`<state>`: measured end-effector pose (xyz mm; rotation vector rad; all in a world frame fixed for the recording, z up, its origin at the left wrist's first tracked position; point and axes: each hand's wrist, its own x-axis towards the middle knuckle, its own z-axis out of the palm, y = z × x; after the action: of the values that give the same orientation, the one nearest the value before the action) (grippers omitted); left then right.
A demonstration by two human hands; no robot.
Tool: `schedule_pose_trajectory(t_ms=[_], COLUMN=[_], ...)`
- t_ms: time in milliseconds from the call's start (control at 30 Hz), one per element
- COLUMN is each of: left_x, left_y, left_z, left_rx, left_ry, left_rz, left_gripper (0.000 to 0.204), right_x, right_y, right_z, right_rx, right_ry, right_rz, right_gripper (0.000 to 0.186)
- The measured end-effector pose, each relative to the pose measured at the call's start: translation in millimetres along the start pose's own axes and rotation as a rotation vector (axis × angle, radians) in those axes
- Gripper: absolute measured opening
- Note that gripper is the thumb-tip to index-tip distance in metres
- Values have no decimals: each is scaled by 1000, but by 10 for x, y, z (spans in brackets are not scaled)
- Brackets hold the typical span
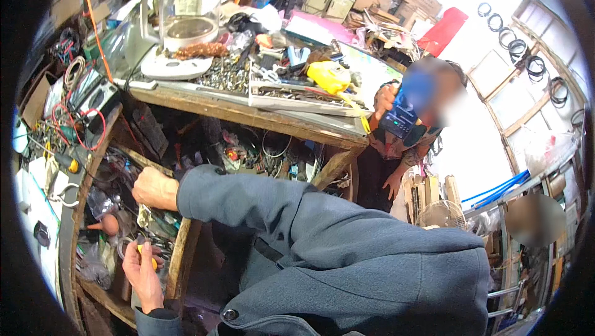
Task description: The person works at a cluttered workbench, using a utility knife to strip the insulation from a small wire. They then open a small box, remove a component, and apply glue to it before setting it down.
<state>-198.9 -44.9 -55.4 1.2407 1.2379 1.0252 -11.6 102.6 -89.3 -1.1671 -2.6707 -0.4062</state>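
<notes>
An open wooden drawer (181,258) full of jumbled parts lies at the left, below the bench. Over its far part is my right hand (155,188), closed in a fist with the knuckles up. What it holds, if anything, is hidden; a shiny, pale plastic-like piece (144,218) is just beneath it. Nearer me, my left hand (141,277) is closed on a small thing with yellow parts (154,264), mostly covered by the fingers. An orange-pink rubber bulb (110,225) lies in the drawer to the left of both hands.
A side surface at the left holds a meter (99,97) with red leads and a yellow-black-handled tool (67,162). The cluttered bench (248,113) carries a glass-jug appliance (186,20) and a yellow tape measure (328,76). Across it, a person holds a blue device (401,119).
</notes>
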Motion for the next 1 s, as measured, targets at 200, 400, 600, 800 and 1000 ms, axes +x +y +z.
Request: schedule_pose_trajectory(t_ms=[200, 400, 600, 800, 1000], left_x=[-19, -44, 22, -8, -40], left_y=[-8, 16, -91, -57, 39], left_z=[-75, -60, -144, -259, -184], left_rx=[-188, -106, -1, 5, 45], left_ry=[101, 189, 313, 267, 318], left_rz=[-62, 20, 157, 140, 150], left_gripper=[14, 11, 19, 13, 14], right_x=[2, 37, 81, 10, -16], right_y=[-206, -186, -398, -429, -391], right_z=[-308, -484, -666, -836, -832], right_rx=[112, 758, 1307, 1570, 1536], right_ry=[202, 234, 97, -62, -114], right_rz=[154, 123, 51, 97, 60], right_gripper=[13, 23, 27, 17, 23])
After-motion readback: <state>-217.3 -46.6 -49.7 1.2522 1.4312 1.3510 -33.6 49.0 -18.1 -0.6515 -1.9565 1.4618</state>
